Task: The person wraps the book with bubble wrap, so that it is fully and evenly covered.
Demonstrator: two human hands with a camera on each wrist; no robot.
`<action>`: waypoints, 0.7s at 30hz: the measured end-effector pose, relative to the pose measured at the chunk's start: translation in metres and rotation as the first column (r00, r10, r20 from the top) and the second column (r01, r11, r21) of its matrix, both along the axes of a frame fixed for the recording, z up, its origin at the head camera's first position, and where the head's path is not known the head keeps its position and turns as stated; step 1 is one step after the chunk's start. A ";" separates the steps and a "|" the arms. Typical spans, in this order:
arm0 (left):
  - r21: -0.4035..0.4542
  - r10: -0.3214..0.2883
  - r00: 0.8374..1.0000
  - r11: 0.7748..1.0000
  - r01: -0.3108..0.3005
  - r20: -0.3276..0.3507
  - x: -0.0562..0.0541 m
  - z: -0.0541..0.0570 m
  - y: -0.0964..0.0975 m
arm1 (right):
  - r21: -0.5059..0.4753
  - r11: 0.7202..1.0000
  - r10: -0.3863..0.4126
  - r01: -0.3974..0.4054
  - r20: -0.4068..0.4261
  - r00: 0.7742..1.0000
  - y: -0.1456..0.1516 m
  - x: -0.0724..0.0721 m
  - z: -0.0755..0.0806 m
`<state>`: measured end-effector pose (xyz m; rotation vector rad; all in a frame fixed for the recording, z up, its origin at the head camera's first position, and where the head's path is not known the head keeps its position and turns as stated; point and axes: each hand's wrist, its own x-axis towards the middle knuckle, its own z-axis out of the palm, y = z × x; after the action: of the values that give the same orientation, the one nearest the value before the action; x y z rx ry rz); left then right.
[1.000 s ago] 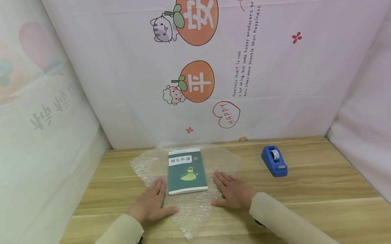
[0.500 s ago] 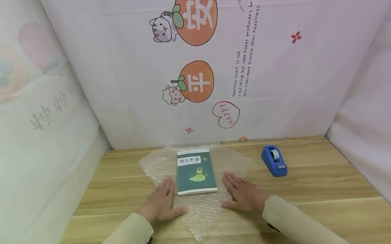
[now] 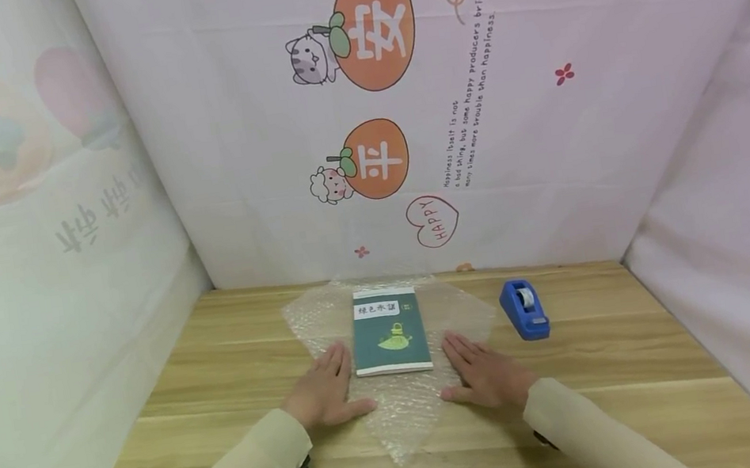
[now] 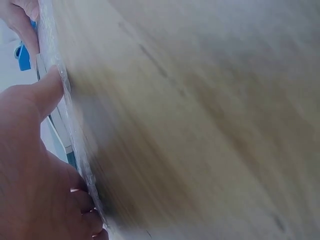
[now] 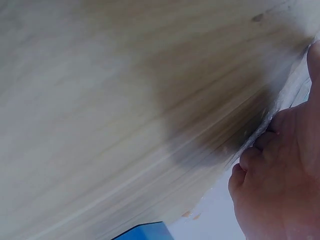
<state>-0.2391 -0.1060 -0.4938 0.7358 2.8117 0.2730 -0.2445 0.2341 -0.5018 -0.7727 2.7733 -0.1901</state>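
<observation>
Green rectangular booklet w/ white bands at top & bottom (image 3: 389, 332) lies flat, cover up, on a transparent bubble-wrap sheet (image 3: 403, 407) on the wood-grain table (image 3: 225, 399), nearer to the sheet's far side, prob. so that spare wrap surrounds it. The left hand (image 3: 327, 390) and the right hand (image 3: 488, 375) rest on the sheet, one just beside each long edge of the booklet, w/ fingers straight, thumbs spread wide & nothing gripped, which prob. serves to keep the sheet flat. Blue plastic tape dispenser (image 3: 524, 312) stands apart, on the right, maybe for easy reach.
</observation>
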 end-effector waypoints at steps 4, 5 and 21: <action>-0.007 0.004 1.000 1.000 -0.004 0.001 -0.001 -0.001 0.005 | 0.009 1.000 -0.001 0.001 -0.005 1.000 0.005 -0.001 0.000; -0.007 0.000 1.000 1.000 0.000 0.003 -0.001 -0.001 0.005 | 0.006 1.000 -0.001 0.001 -0.002 1.000 0.006 -0.001 0.001; -0.011 0.005 1.000 1.000 -0.005 -0.018 -0.002 0.001 0.021 | -0.026 1.000 -0.008 0.008 -0.014 1.000 0.022 -0.004 0.002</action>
<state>-0.2410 -0.0846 -0.4932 0.7327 2.8296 0.2535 -0.2485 0.2564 -0.4994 -0.7723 2.7928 -0.2238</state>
